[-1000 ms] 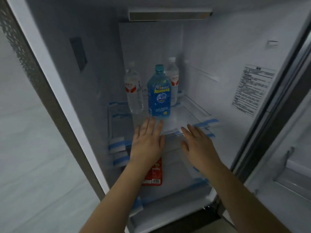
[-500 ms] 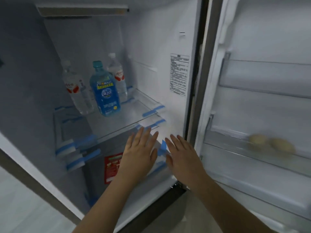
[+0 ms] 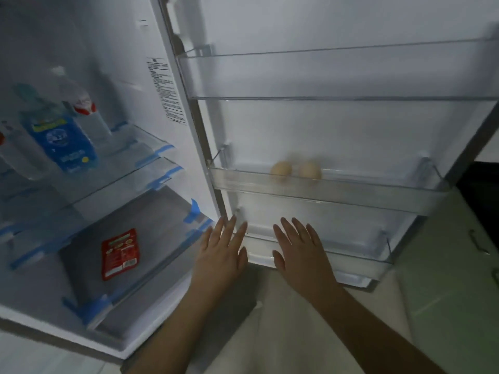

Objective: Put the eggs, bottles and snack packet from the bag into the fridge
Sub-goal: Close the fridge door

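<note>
The fridge stands open. Two brown eggs [image 3: 295, 170] lie side by side in the middle door rack [image 3: 351, 193]. A blue bottle [image 3: 60, 139] stands on the upper glass shelf [image 3: 129, 155], with a clear bottle [image 3: 81, 103] behind it and another clear bottle [image 3: 10, 155] at the left edge. A red snack packet [image 3: 120, 253] lies flat on the lower shelf. My left hand [image 3: 220, 252] and my right hand [image 3: 301, 252] are held out flat with fingers straight, in front of the bottom door rack [image 3: 351, 255], holding nothing.
An empty clear rack [image 3: 337, 74] spans the top of the door. A printed label [image 3: 164, 93] is on the fridge's right inner wall. Pale floor [image 3: 297, 333] lies under my arms. A light cabinet with a handle [image 3: 478, 241] stands right of the door.
My view has swung right, from the fridge interior to the open door. Both hands moved right with it, from in front of the shelves to in front of the bottom door rack, staying flat and empty.
</note>
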`<act>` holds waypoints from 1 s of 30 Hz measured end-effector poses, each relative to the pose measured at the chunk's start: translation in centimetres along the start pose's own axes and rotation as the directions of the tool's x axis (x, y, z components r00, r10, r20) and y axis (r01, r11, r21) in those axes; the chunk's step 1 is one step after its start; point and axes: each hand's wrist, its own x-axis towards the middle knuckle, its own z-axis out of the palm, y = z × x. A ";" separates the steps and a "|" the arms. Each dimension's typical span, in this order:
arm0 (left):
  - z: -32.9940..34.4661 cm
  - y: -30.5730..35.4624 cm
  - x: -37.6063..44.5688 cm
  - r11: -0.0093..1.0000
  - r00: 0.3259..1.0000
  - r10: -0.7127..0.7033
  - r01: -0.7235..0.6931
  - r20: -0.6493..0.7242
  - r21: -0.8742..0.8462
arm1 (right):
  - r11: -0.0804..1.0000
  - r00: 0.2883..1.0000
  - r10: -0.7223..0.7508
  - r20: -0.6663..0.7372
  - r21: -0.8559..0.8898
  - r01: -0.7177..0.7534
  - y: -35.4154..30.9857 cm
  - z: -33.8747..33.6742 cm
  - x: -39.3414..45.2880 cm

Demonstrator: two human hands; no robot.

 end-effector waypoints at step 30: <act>10.5 7.6 1.5 0.925 0.925 0.360 -0.335 0.126 -0.180 | 0.938 0.939 0.345 -0.004 -0.041 -0.345 8.7 5.0 -9.7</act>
